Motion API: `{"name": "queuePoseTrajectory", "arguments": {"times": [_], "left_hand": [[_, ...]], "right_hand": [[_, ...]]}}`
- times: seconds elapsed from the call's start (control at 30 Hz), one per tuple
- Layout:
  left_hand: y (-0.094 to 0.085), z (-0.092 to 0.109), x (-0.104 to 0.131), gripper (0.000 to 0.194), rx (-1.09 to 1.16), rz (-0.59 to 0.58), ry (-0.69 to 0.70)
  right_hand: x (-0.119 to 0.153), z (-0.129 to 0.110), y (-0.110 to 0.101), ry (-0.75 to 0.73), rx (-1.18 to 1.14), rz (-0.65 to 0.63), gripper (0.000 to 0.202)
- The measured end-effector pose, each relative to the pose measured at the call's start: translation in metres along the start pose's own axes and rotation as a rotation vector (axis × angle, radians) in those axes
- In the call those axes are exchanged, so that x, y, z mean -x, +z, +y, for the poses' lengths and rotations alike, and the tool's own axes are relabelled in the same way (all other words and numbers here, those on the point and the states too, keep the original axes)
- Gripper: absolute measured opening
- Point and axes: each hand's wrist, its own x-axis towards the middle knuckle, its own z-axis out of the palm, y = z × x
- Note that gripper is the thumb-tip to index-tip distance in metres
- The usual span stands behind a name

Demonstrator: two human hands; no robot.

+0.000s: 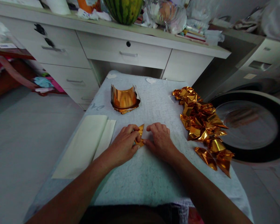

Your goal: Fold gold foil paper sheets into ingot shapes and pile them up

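Between my hands a small piece of gold foil paper (142,128) lies on the cloth-covered table, partly folded, with a pale area beside its gold face. My left hand (126,139) is closed on its left side, fingers bent and pressed down on it. Opposite, my right hand (161,139) has curled fingers over the pale part, and its thumb presses the lower edge of the gold. My fingers hide much of the sheet. Farther back stands a curved stack of gold foil sheets (124,98). To the right lies a heap of folded gold foil pieces (198,115).
Folded cream paper (81,146) lies left of my left arm on the light blue tablecloth (140,183). Behind the table stands a white drawer cabinet (102,46) with a watermelon (124,11) on top. At right, a washing machine's open round door (249,124) comes close to the table edge.
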Motion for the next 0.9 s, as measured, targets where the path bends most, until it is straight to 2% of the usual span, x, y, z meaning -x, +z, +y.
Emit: {"name": "queuePoseTrajectory", "arguments": {"times": [0.17,0.37,0.57,0.67,0.9], "left_hand": [[0.000,-0.001,0.000,0.016,-0.004,0.010,0.005],[0.001,-0.001,0.001,0.013,0.002,0.010,0.000],[0.000,0.002,0.004,0.016,-0.002,0.042,0.029],[0.001,0.003,0.004,0.015,-0.011,0.063,0.034],[0.002,0.004,0.002,0.015,-0.095,0.078,0.055]], "right_hand": [[-0.001,0.011,-0.002,0.023,0.044,0.024,0.034],[-0.006,0.013,-0.006,-0.042,-0.057,0.090,0.022],[-0.013,0.009,0.000,-0.130,-0.049,-0.027,0.045],[-0.014,0.007,0.000,-0.142,-0.031,-0.045,0.041],[-0.016,0.003,-0.005,-0.097,-0.108,0.002,0.028]]}}
